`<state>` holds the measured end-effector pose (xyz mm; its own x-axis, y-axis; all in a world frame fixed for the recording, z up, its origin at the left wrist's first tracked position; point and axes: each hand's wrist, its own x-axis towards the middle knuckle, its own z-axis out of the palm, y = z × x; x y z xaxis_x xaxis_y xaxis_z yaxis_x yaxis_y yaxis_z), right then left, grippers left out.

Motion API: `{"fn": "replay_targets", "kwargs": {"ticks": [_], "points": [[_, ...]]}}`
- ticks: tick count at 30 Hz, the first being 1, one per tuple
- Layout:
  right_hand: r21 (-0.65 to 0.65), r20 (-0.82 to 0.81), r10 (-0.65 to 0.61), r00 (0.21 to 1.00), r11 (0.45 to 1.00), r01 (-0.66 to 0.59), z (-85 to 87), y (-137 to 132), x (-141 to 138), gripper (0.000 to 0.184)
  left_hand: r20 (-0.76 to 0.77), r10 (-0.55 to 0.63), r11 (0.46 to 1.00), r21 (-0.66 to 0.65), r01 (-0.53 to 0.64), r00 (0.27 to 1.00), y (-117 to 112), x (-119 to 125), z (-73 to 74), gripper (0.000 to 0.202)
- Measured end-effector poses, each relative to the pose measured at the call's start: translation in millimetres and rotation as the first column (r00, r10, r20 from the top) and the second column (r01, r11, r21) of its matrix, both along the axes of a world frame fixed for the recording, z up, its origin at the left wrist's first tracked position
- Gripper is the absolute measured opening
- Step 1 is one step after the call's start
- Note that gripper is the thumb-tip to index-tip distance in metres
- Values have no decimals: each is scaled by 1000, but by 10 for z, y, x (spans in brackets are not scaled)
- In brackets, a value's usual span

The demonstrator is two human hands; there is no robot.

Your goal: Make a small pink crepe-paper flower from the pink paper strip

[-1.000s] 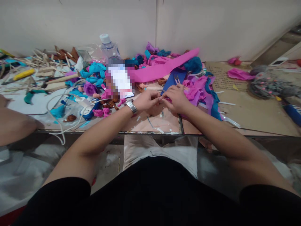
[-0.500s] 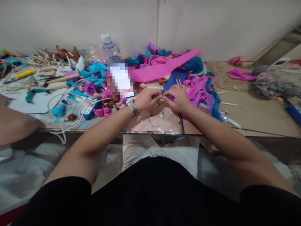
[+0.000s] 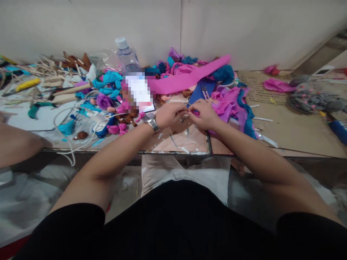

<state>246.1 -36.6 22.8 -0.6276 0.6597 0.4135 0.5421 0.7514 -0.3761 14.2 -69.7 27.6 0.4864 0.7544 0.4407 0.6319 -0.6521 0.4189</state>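
Observation:
Above the table's front part, my left hand [image 3: 171, 115] and my right hand [image 3: 204, 115] meet fingertip to fingertip. A small bit of magenta crepe paper [image 3: 196, 113] shows under the bent fingers of my right hand, which is closed on it. My left thumb and fingers are pinched together at the same spot; what they hold is too small to make out. Just beyond the hands lies a blue sheet [image 3: 200, 93] with thin metal tools [image 3: 206, 93] on it. Crumpled pink and purple crepe paper [image 3: 226, 103] lies right of my right hand.
Left of the hands are a phone [image 3: 139, 92], a clear bottle [image 3: 127, 57], a white cable [image 3: 70, 144] and small paper flowers [image 3: 104, 102]. A long pink strip [image 3: 176, 83] lies behind. Cardboard [image 3: 271, 133] covers the right side. Another person's limb [image 3: 18, 144] reaches in at far left.
Both hands stay at nearly the same place, with slight finger movement. A little more of the magenta paper shows under my right fingers. My left wrist has turned slightly.

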Motion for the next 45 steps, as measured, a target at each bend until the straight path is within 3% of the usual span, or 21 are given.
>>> {"fn": "replay_targets", "kwargs": {"ticks": [4, 8, 11, 13, 16, 18, 20, 24, 29, 32, 36, 42, 45], "points": [[95, 19, 36, 999, 995, -37, 8, -8, 21, 22, 110, -7, 973, -230, 33, 994, -27, 44, -19, 50], [185, 51, 68, 996, 980, -77, 30, -42, 29, 22, 293, -31, 858, -482, 176, 956, -3, 43, -70, 66], [213, 55, 77, 996, 973, -87, 45, -63, 31, 25, 361, 4, 786, -578, 220, 933, 24, 17, -86, 67], [210, 52, 76, 996, 974, -86, 40, -62, 33, 27, 352, 8, 770, -599, 218, 936, 28, 2, -76, 61], [178, 41, 73, 997, 981, -79, 6, -36, 34, 27, 230, -13, 861, -492, 128, 973, 18, -5, -47, 43], [134, 36, 69, 997, 988, -74, -22, -11, 30, 25, 76, -13, 946, -322, 37, 997, 17, -7, -27, 33], [85, 33, 62, 998, 994, -64, -43, 11, 21, 24, -49, -4, 985, -170, -5, 999, 26, -11, -13, 29], [32, 31, 40, 999, 999, -41, -51, 28, -1, 23, -105, -18, 997, -81, 10, 994, 40, -22, 2, 28], [93, 29, 13, 1000, 996, -16, -42, 19, 4, 23, 2, -13, 978, -208, 14, 1000, 12, 3, -16, 44], [148, 38, 22, 999, 989, -28, -25, 6, 12, 22, 126, -10, 933, -355, 55, 992, 11, 18, -42, 54], [193, 50, 53, 997, 979, -62, 4, -15, 16, 22, 267, 59, 825, -555, 104, 962, 9, 26, -39, 51], [257, 54, 80, 995, 962, -91, 9, -42, 26, 24, 382, 245, 654, -744, 140, 891, -33, 71, 8, 41], [266, 85, 91, 992, 958, -110, 33, -68, 29, 27, 395, 333, 604, -786, 128, 856, -26, 90, -12, 40]]}}
